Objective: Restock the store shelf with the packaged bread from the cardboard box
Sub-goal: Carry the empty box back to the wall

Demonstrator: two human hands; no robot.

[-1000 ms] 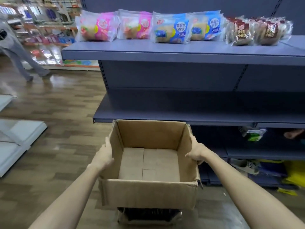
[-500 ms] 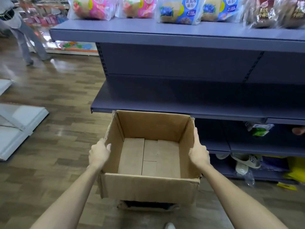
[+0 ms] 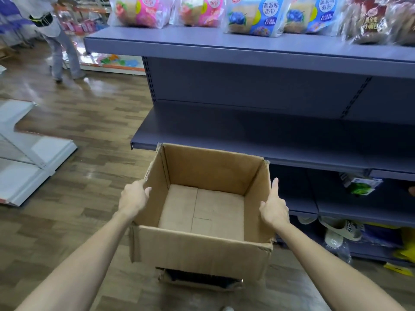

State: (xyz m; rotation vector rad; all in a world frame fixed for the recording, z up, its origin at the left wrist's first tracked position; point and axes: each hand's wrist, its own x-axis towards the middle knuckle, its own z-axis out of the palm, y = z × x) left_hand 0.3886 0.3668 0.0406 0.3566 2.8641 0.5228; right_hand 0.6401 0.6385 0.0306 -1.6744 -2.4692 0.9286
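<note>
An open cardboard box [image 3: 202, 250] stands in front of me on a dark low object [image 3: 202, 277], and its inside is bare. My left hand [image 3: 133, 197] lies against the outside of its left wall, thumb at the rim. My right hand [image 3: 274, 208] lies against the outside of the right wall, thumb straight along the rim. On the top shelf [image 3: 202, 44] stand pink bread packs [image 3: 139, 10], blue bread packs [image 3: 253, 16] and brown bread packs [image 3: 377, 21].
The middle shelf [image 3: 247, 140] just behind the box holds nothing. Lower shelves at the right carry a green-white pack [image 3: 361, 185], a slipper [image 3: 339, 230] and a yellow bag [image 3: 404, 243]. White shelf panels [image 3: 27, 158] lie on the wooden floor at left. A person [image 3: 56, 41] walks at the far left.
Both hands slid from the box's rim onto the outsides of its side walls. My view tilted down and closer, so the top shelf rose in frame. The person at left walked on.
</note>
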